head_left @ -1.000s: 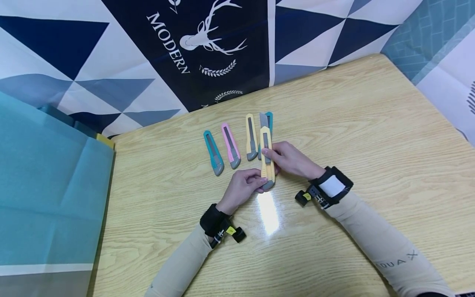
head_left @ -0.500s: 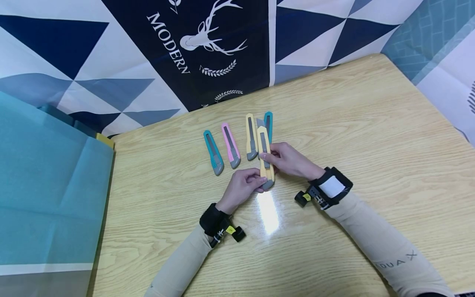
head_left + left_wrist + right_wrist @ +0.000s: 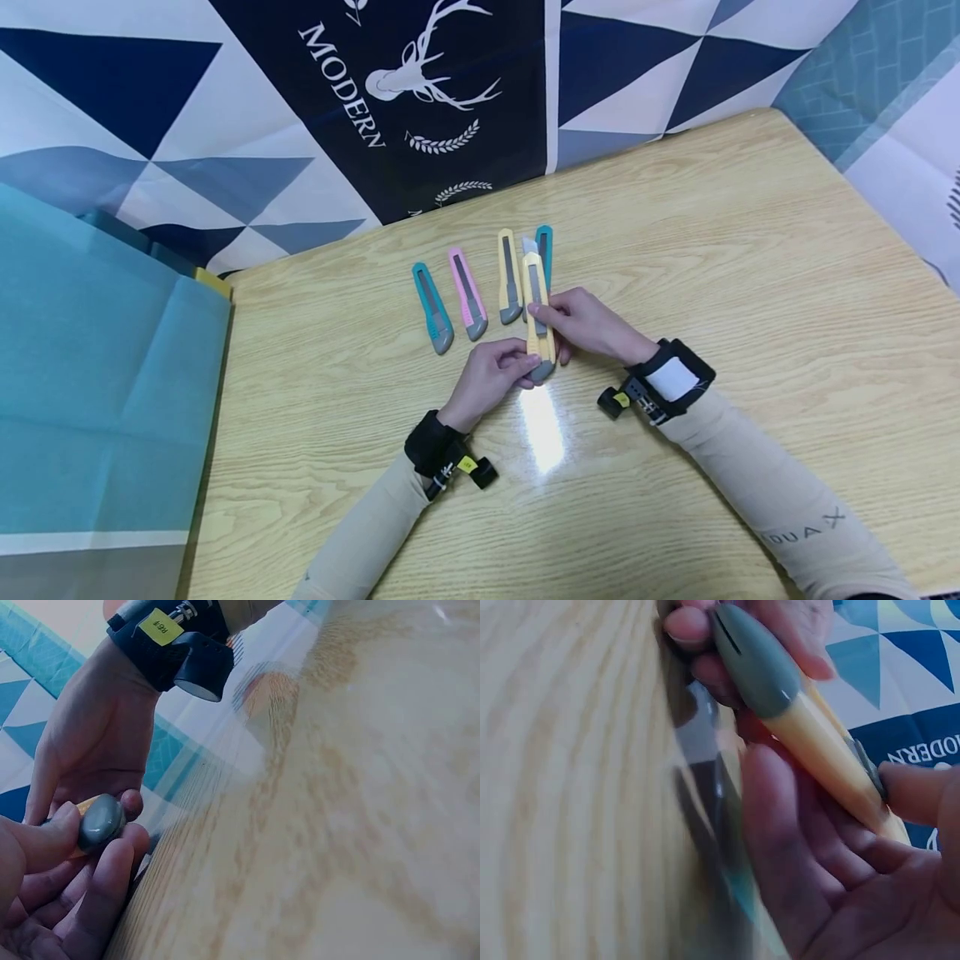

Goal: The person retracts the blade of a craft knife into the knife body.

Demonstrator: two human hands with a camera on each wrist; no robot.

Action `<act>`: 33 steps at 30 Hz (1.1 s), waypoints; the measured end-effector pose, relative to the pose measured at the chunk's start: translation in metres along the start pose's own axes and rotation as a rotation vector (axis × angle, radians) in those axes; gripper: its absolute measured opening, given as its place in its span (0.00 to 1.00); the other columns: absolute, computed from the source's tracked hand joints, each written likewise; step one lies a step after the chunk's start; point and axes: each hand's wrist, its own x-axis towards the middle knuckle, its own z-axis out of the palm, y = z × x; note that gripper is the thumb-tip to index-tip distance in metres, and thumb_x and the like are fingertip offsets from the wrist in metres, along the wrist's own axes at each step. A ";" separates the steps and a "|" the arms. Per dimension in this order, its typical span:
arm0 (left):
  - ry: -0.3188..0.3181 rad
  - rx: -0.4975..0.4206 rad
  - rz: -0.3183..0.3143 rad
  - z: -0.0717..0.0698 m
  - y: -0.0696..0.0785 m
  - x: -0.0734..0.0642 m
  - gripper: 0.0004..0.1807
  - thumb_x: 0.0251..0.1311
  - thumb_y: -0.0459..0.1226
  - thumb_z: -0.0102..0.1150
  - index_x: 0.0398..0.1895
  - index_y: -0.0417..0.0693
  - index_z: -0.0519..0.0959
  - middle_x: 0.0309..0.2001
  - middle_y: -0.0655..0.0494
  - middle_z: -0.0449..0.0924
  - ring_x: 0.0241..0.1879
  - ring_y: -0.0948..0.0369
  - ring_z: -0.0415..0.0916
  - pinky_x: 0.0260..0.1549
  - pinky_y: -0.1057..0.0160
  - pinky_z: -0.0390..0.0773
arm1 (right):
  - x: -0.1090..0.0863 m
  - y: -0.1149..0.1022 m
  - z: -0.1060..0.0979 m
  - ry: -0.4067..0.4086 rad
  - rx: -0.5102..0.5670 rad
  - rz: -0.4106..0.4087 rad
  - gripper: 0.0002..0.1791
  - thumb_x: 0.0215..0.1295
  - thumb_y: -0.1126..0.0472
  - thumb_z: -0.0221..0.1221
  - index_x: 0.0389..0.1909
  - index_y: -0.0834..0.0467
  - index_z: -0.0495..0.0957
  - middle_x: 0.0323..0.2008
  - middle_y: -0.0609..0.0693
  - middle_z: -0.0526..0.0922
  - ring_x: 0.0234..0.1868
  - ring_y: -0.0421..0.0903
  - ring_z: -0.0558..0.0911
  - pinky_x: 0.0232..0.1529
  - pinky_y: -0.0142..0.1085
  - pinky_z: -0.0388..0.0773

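Both hands hold a yellow utility knife (image 3: 541, 348) above the table, its strip of blade (image 3: 529, 245) showing beyond the far tip. The left hand (image 3: 491, 379) pinches the grey end cap (image 3: 103, 820) between thumb and fingers. Farther up, the right hand (image 3: 588, 321) grips the yellow body (image 3: 829, 754), its thumb on the grey slider (image 3: 870, 769). Beyond them lie a teal knife (image 3: 432, 308), a pink knife (image 3: 468, 293) and another yellow knife (image 3: 509, 283). A second teal knife (image 3: 546, 250) is partly hidden behind the held one.
The wooden table (image 3: 660, 233) meets a patterned cloth backdrop (image 3: 465, 100) at the back. A teal cloth-covered block (image 3: 112, 358) stands along the left side. Glare shows on the tabletop just below the hands.
The slider has come back toward the end cap under the right thumb, and less blade sticks out than one second ago. The left hand keeps its place; the lying knives have not moved.
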 end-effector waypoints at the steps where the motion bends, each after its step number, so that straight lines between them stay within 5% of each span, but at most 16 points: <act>1: -0.001 -0.024 -0.006 0.000 -0.001 0.001 0.09 0.64 0.30 0.52 0.41 0.30 0.77 0.31 0.33 0.80 0.29 0.45 0.79 0.33 0.49 0.84 | 0.000 0.000 0.000 0.009 -0.003 0.000 0.21 0.72 0.52 0.47 0.28 0.64 0.77 0.12 0.57 0.77 0.13 0.52 0.77 0.12 0.37 0.79; 7: -0.043 -0.124 -0.024 -0.001 -0.003 0.003 0.11 0.65 0.30 0.50 0.41 0.26 0.75 0.33 0.28 0.79 0.33 0.43 0.79 0.36 0.48 0.83 | -0.003 -0.002 -0.003 0.141 0.000 -0.032 0.22 0.71 0.49 0.47 0.29 0.63 0.78 0.15 0.56 0.79 0.15 0.51 0.79 0.14 0.41 0.79; 15: 0.000 -0.121 -0.035 0.002 -0.030 0.011 0.05 0.62 0.29 0.55 0.36 0.33 0.78 0.29 0.37 0.81 0.29 0.51 0.80 0.29 0.65 0.85 | -0.002 -0.005 -0.002 0.159 -0.074 -0.070 0.21 0.71 0.49 0.48 0.27 0.61 0.77 0.17 0.53 0.79 0.18 0.49 0.78 0.15 0.33 0.70; 23: -0.052 -0.059 -0.007 0.000 -0.006 0.004 0.07 0.63 0.26 0.51 0.38 0.25 0.74 0.31 0.29 0.79 0.30 0.45 0.79 0.33 0.55 0.85 | -0.002 -0.005 0.000 0.155 -0.115 -0.090 0.20 0.71 0.51 0.49 0.25 0.61 0.76 0.17 0.52 0.78 0.18 0.49 0.78 0.17 0.34 0.71; 33: -0.064 -0.030 0.002 0.000 -0.002 0.002 0.08 0.63 0.25 0.50 0.38 0.24 0.74 0.31 0.28 0.79 0.31 0.44 0.79 0.34 0.52 0.84 | -0.002 -0.005 0.000 0.148 -0.125 -0.112 0.18 0.71 0.53 0.49 0.28 0.61 0.77 0.18 0.53 0.79 0.18 0.49 0.77 0.18 0.34 0.72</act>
